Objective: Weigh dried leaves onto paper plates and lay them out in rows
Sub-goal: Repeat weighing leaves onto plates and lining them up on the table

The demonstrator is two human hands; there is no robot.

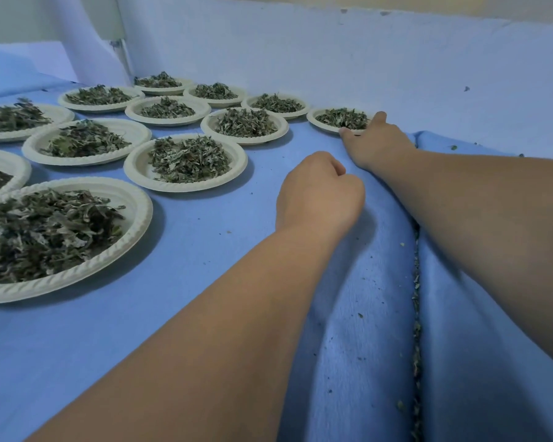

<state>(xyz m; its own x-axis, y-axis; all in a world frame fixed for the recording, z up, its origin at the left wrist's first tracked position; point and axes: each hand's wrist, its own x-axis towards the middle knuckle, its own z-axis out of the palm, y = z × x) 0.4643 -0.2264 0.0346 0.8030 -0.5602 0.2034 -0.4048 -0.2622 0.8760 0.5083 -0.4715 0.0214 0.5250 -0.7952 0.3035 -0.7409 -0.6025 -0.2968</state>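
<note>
A blue cloth (205, 250) covers the surface. On its left half stand filled paper plates (186, 188) in slanting rows, rims close together, running back to a pale wall (364, 59). Right of them the cloth rises into a long crease (416, 298) packed with leaf crumbs (more specks lie scattered beside it). Nothing stands between the hands and the plates.

The left hand (320, 193) is over bare cloth near the middle, fingers curled tight together in a fist – nothing shows inside it. The right hand (377, 145) reaches further back, thumb (345, 134) and forefinger (379, 117) spread apart and fairly straight, both touching the rim of the end plate (316, 118); its other fingers are hidden.

That plate sits flat at the right end of the back row, just before the wall – a low heap of grey-green dried leaves (342, 118) fills its centre.
</note>
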